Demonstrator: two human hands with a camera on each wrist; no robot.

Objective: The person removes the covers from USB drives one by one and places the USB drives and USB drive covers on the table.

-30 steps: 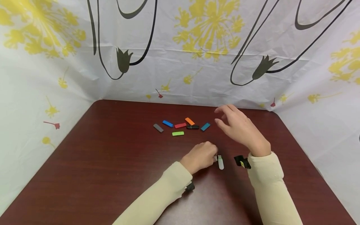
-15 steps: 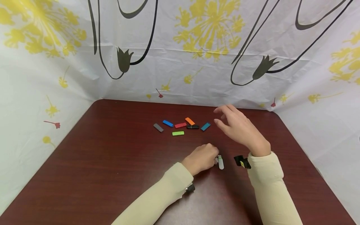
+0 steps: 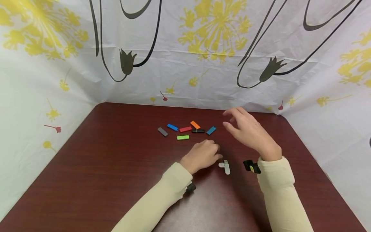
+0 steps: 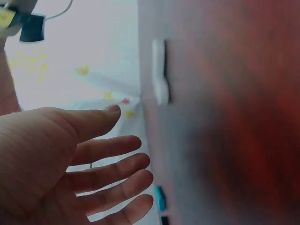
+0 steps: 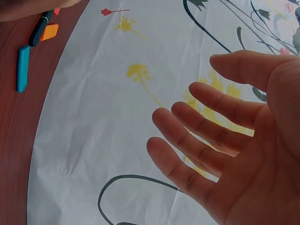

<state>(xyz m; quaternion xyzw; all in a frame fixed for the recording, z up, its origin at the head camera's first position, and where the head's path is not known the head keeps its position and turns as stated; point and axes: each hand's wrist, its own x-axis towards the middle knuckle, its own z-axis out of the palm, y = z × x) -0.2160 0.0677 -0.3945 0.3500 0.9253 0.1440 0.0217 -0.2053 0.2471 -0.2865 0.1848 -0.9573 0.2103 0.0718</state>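
A white USB flash drive [image 3: 227,168] lies on the table with its metal plug pointing to the back. A small white cap [image 3: 221,165] lies against its left side in the head view. My left hand [image 3: 203,155] is just to the left and behind them, holding nothing; the left wrist view shows its fingers loosely spread, apart from the white drive [image 4: 160,75]. My right hand [image 3: 247,132] hovers over the table's right side with relaxed fingers and an empty palm, closest to a teal flash drive [image 3: 211,130].
Several more flash drives lie grouped toward the back: grey [image 3: 163,131], blue [image 3: 172,127], red [image 3: 185,129], orange [image 3: 195,125], black [image 3: 198,131] and lime green [image 3: 183,137]. A patterned white cloth [image 3: 174,80] hangs around the dark red table [image 3: 101,167].
My left hand has let go of the white cap and drawn back to the left, its fingers loosening. The cap now shows beside the drive. My right hand has barely moved.
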